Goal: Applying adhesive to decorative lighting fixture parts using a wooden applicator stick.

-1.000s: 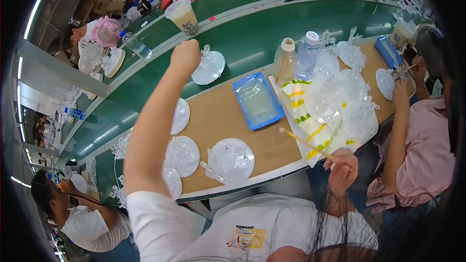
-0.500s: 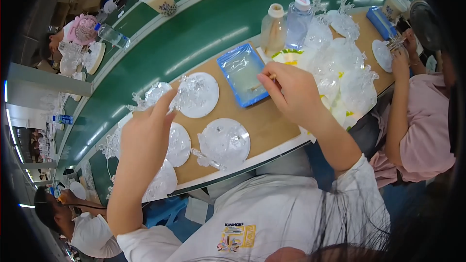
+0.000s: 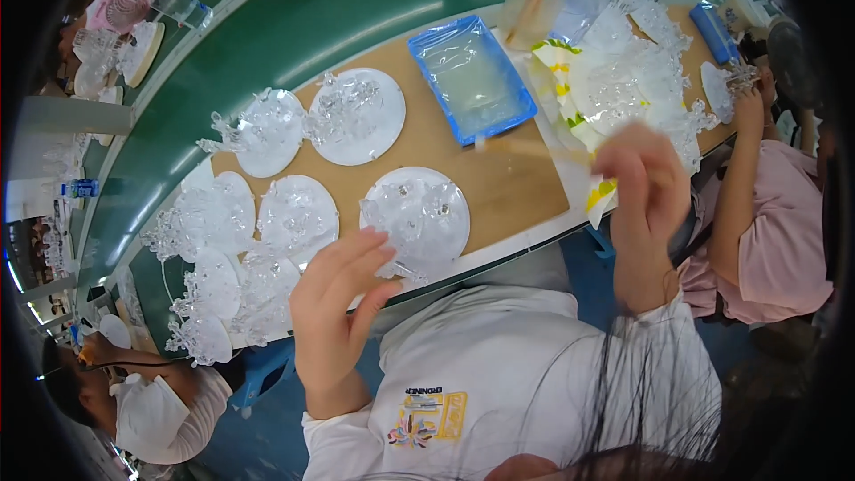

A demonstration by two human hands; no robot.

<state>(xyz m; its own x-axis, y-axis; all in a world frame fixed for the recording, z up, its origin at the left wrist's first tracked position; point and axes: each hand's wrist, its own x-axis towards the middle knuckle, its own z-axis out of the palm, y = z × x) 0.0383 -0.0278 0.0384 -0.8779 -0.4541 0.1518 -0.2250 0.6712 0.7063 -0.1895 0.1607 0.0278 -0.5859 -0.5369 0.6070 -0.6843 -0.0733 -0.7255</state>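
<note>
Touching a clear piece on a white disc (image 3: 416, 218), left hand (image 3: 334, 303) half-open; blurred right hand (image 3: 643, 191) pinches a thin stick (image 3: 525, 148).

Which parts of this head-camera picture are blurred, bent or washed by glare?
Head view: the right hand is smeared by motion blur, while the left hand is fairly sharp; the green belt and the table edge curve toward the rim; glare streaks the belt; the corners are black.
</note>
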